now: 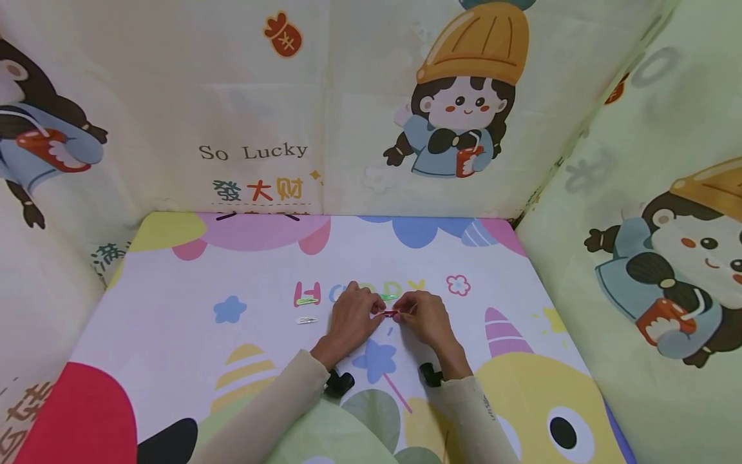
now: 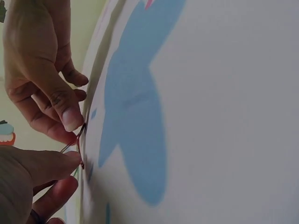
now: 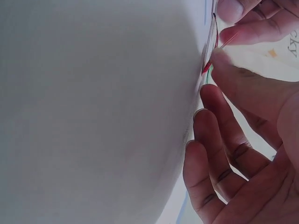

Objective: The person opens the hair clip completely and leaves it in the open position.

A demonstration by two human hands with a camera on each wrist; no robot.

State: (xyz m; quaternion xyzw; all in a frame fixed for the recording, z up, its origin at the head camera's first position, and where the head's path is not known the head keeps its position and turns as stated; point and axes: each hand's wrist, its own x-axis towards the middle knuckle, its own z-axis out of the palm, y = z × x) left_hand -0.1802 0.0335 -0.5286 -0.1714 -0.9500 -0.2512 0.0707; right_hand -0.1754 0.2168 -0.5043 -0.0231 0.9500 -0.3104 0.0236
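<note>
Both hands meet over the middle of the printed mat, holding one small red hair clip point(image 1: 390, 314) between them. My left hand point(image 1: 353, 316) pinches one end of it between thumb and finger. At the other end, the thumb and finger of my right hand point(image 1: 428, 319) pinch it too. In the left wrist view the red clip point(image 2: 80, 151) looks slim, its thin parts spread apart. Just beyond the fingertips lies a green hair clip point(image 1: 388, 297). Left of the left hand are another green clip point(image 1: 307, 301) and a white clip point(image 1: 306, 320).
The white mat point(image 1: 261, 354) carries coloured cartoon prints and covers the table. Patterned cloth walls point(image 1: 359, 116) stand at the back and both sides. A dark wrist camera point(image 1: 339, 383) sits below the left hand, another dark camera point(image 1: 431, 374) below the right.
</note>
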